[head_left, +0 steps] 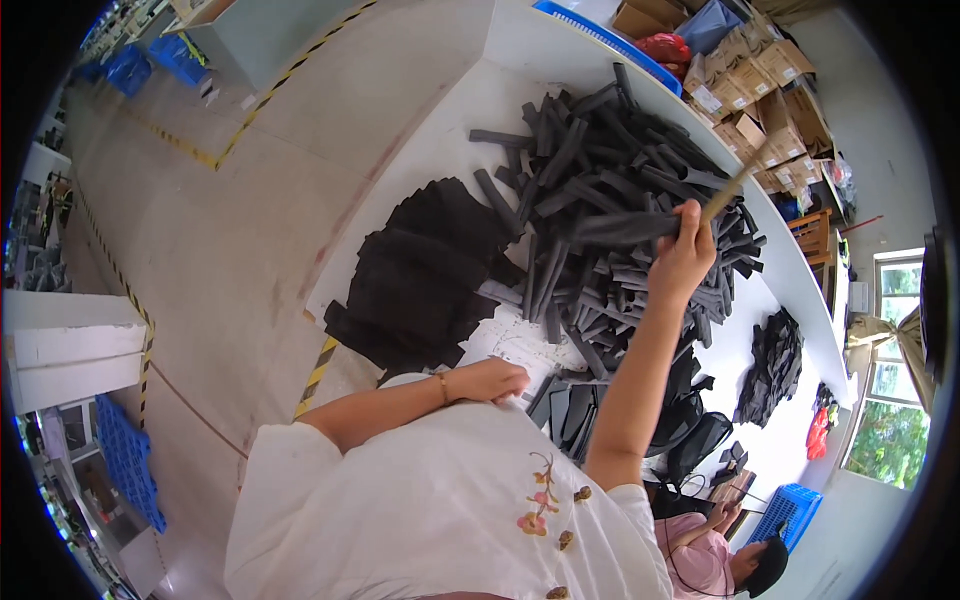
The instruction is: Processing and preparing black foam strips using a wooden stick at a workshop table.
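My right hand [684, 258] is raised over a big heap of dark grey fabric tubes [590, 190] on the white table. It is closed around a light brown stick [735, 190] that points up and to the right. From the other side of this hand a flattened dark grey tube [625, 229] extends left; whether the stick runs into it is hidden. My left hand [490, 380] is closed low by the table's near edge, at my white shirt, and what it holds, if anything, is hidden. Beyond it lies a wide layered pile of black fabric pieces [425, 270].
A white table [400, 190] carries the piles, with another black stack [770, 368] at right. Black bags [690, 435] lie nearby. A person in pink [700, 555] sits lower right beside a blue crate [785, 515]. Cardboard boxes [755, 80] stand behind the table's raised edge.
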A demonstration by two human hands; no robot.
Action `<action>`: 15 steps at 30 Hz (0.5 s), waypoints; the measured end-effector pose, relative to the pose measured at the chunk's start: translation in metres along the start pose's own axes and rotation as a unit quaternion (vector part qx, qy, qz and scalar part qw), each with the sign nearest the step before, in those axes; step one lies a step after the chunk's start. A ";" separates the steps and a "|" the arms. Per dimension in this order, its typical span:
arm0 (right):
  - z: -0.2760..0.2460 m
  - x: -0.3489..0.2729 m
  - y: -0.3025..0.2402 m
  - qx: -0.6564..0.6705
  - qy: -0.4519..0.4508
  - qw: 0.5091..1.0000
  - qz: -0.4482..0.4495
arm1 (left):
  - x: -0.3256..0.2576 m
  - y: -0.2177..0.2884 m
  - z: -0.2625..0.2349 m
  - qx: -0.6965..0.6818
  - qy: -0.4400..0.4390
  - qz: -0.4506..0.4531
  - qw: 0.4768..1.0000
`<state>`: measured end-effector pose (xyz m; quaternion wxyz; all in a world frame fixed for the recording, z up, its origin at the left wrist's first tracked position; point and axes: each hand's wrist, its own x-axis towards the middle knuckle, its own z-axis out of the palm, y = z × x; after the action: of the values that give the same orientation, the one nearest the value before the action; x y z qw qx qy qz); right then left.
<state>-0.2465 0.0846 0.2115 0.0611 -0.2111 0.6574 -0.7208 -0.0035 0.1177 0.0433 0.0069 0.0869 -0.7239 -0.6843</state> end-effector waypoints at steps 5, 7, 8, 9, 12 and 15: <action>-0.007 -0.021 0.005 -0.129 -0.233 0.964 0.025 | 0.043 0.075 -0.069 -0.041 0.491 0.183 0.851; 0.001 -0.037 0.020 -0.110 -0.271 0.955 0.045 | 0.059 0.087 -0.075 -0.001 0.372 0.229 0.900; 0.004 -0.043 0.020 -0.118 -0.264 0.955 0.065 | 0.058 0.092 -0.068 -0.038 0.252 0.106 0.961; 0.010 -0.043 0.019 -0.115 -0.266 0.955 0.061 | 0.061 0.070 -0.048 -0.154 0.136 0.014 0.979; 0.005 -0.040 0.026 -0.095 -0.143 0.985 0.017 | 0.037 0.059 -0.009 -0.337 0.072 -0.039 0.938; -0.011 -0.046 0.052 -0.120 -0.124 0.985 -0.004 | 0.015 0.036 -0.026 -0.061 -0.048 -0.083 0.993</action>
<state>-0.2194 0.1047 0.1502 0.1134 -0.3074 0.7259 -0.6048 -0.0194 0.0914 0.0789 -0.0794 0.1135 -0.6704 -0.7290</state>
